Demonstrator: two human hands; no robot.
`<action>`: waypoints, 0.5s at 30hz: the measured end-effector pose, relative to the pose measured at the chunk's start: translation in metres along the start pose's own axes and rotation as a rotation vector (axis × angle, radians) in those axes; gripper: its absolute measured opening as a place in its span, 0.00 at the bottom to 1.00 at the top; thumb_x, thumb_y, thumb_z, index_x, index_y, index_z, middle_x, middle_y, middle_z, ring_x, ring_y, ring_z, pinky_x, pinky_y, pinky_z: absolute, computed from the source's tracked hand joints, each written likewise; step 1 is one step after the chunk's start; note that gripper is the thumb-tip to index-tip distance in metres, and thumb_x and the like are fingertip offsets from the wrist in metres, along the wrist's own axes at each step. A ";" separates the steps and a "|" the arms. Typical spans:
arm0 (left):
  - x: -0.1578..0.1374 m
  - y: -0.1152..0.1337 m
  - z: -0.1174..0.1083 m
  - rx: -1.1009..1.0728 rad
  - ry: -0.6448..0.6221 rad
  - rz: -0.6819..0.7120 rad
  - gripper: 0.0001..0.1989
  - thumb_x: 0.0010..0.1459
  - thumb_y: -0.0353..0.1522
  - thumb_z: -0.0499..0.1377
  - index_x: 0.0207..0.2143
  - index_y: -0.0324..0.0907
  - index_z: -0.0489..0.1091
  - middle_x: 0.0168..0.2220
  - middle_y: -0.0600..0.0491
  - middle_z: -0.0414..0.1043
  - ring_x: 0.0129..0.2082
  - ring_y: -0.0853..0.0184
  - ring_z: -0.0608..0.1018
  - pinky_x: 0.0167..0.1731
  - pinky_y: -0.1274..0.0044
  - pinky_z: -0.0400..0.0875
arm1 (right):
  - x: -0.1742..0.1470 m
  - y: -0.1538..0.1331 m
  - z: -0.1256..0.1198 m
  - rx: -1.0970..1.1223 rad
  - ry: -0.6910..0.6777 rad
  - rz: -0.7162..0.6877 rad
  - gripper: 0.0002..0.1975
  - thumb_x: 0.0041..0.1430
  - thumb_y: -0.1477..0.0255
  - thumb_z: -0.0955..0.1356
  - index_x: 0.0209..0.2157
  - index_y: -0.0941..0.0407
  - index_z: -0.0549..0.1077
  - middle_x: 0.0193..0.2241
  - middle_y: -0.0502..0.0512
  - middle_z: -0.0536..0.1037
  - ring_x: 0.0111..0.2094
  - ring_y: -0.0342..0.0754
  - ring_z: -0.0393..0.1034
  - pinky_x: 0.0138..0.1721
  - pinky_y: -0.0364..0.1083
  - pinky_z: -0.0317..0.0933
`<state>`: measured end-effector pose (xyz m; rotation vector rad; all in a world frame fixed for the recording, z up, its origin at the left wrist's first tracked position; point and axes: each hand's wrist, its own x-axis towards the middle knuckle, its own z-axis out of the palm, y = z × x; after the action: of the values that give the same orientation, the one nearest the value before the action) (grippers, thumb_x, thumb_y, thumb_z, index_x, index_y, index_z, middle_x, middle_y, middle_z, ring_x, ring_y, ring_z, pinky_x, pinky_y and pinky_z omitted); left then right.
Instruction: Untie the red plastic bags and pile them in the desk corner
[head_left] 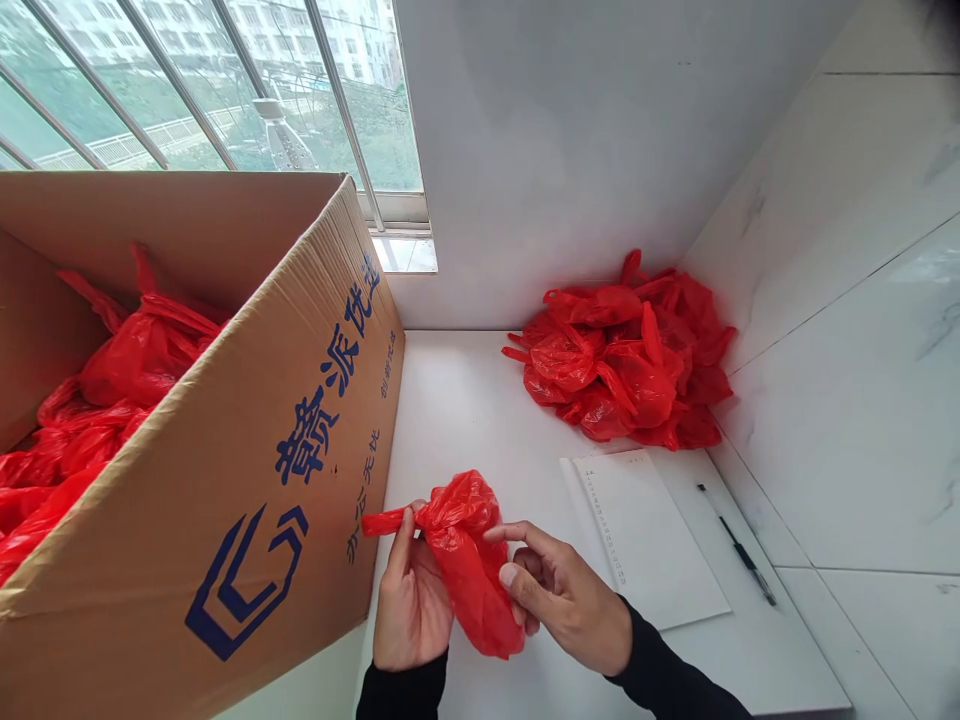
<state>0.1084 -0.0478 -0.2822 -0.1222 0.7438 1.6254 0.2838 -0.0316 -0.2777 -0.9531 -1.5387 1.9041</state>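
red plastic is the stuff of nearly everything here: one small red bag point(469, 560) in the hands, one heap of knotted red bags point(626, 365) in the far corner, too bunched to count, and more red bags point(90, 400) piled inside one cardboard box point(247, 500). there is also one sheet of paper point(645, 535) and one black pen point(739, 548), lying near each other but apart, to the right of the hands.

the white counter point(465, 400) runs back to a plain white wall, with pale marbled tile on the right side. a window point(225, 90) with slanted bars sits at the upper left, showing trees and buildings outside. the box stands at the left, open at the top, with blue printed characters and a blue logo on its side.

the small bag is crumpled and glossy, bunched into a lump, with a twisted tail poking out to the left. it is held just above the counter's near edge, beside the box. the left hand point(409, 605) is closed on it, thumb and fingers pinching the bag near the twisted tail. the right hand point(562, 595) is half curled, forefinger and thumb touching the bag's right side in a light pinch. both sleeves are black.
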 end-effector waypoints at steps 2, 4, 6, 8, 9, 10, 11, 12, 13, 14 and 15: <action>0.000 -0.001 0.000 -0.037 0.032 -0.019 0.11 0.64 0.29 0.55 0.33 0.41 0.77 0.31 0.53 0.80 0.32 0.70 0.82 0.47 0.78 0.75 | 0.002 0.001 0.003 -0.118 0.049 -0.034 0.14 0.64 0.66 0.66 0.50 0.52 0.70 0.22 0.44 0.68 0.22 0.41 0.60 0.28 0.43 0.58; 0.001 -0.003 -0.001 -0.016 0.022 -0.019 0.11 0.65 0.30 0.55 0.35 0.42 0.78 0.32 0.53 0.81 0.33 0.68 0.82 0.47 0.77 0.75 | 0.004 0.000 0.006 -0.196 0.070 -0.055 0.10 0.60 0.71 0.68 0.44 0.52 0.72 0.21 0.43 0.66 0.22 0.41 0.59 0.28 0.43 0.57; 0.000 -0.006 -0.002 0.027 -0.021 -0.026 0.09 0.64 0.33 0.57 0.37 0.43 0.78 0.33 0.52 0.81 0.36 0.65 0.83 0.48 0.74 0.75 | 0.006 -0.002 0.009 -0.226 0.096 -0.068 0.07 0.58 0.75 0.67 0.39 0.53 0.73 0.21 0.44 0.67 0.23 0.42 0.59 0.28 0.43 0.57; -0.001 -0.010 -0.002 0.065 -0.047 -0.041 0.08 0.61 0.35 0.60 0.39 0.43 0.77 0.33 0.51 0.80 0.40 0.60 0.82 0.48 0.70 0.75 | 0.007 -0.005 0.011 -0.255 0.156 -0.116 0.08 0.57 0.78 0.66 0.37 0.52 0.73 0.25 0.46 0.70 0.25 0.43 0.61 0.30 0.43 0.59; -0.002 -0.012 -0.002 0.083 -0.049 -0.044 0.09 0.60 0.36 0.61 0.40 0.43 0.77 0.34 0.50 0.80 0.42 0.59 0.81 0.48 0.69 0.75 | 0.008 -0.006 0.012 -0.280 0.193 -0.156 0.10 0.56 0.78 0.66 0.38 0.52 0.73 0.28 0.47 0.71 0.27 0.44 0.63 0.31 0.44 0.60; -0.004 -0.015 -0.001 0.106 -0.050 -0.044 0.10 0.60 0.37 0.61 0.41 0.44 0.76 0.36 0.50 0.79 0.43 0.58 0.81 0.48 0.68 0.75 | 0.008 -0.007 0.013 -0.314 0.228 -0.203 0.13 0.56 0.78 0.66 0.42 0.51 0.73 0.31 0.49 0.72 0.30 0.45 0.64 0.33 0.45 0.62; -0.006 -0.017 0.000 0.139 -0.055 -0.040 0.11 0.59 0.38 0.62 0.42 0.44 0.76 0.38 0.49 0.79 0.44 0.57 0.81 0.48 0.68 0.75 | 0.009 -0.008 0.014 -0.352 0.257 -0.250 0.17 0.55 0.78 0.67 0.46 0.50 0.73 0.34 0.50 0.73 0.32 0.47 0.66 0.36 0.47 0.64; -0.008 -0.019 0.001 0.184 -0.067 -0.029 0.12 0.58 0.39 0.63 0.43 0.44 0.75 0.40 0.49 0.79 0.45 0.56 0.80 0.48 0.67 0.75 | 0.009 -0.008 0.014 -0.389 0.277 -0.289 0.20 0.55 0.78 0.67 0.50 0.49 0.71 0.36 0.52 0.73 0.35 0.49 0.67 0.38 0.48 0.65; -0.011 -0.021 0.002 0.241 -0.081 -0.015 0.13 0.57 0.38 0.64 0.43 0.44 0.74 0.43 0.49 0.78 0.45 0.56 0.80 0.47 0.67 0.75 | 0.010 -0.008 0.015 -0.419 0.287 -0.319 0.23 0.56 0.79 0.67 0.53 0.48 0.70 0.39 0.53 0.72 0.38 0.50 0.67 0.41 0.49 0.66; -0.013 -0.023 0.003 0.304 -0.094 -0.001 0.13 0.56 0.37 0.65 0.43 0.45 0.73 0.44 0.49 0.77 0.45 0.56 0.80 0.47 0.68 0.75 | 0.010 -0.007 0.015 -0.440 0.295 -0.342 0.25 0.56 0.79 0.66 0.54 0.47 0.69 0.41 0.54 0.72 0.40 0.51 0.68 0.43 0.51 0.66; -0.014 -0.025 0.004 0.363 -0.101 0.010 0.14 0.55 0.36 0.67 0.43 0.44 0.73 0.45 0.49 0.77 0.46 0.56 0.80 0.47 0.68 0.75 | 0.011 -0.006 0.016 -0.450 0.305 -0.355 0.25 0.56 0.79 0.66 0.55 0.47 0.69 0.42 0.55 0.72 0.42 0.52 0.68 0.45 0.52 0.66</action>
<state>0.1354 -0.0574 -0.2820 0.2227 0.9486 1.4689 0.2646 -0.0316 -0.2726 -1.0129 -1.8337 1.1342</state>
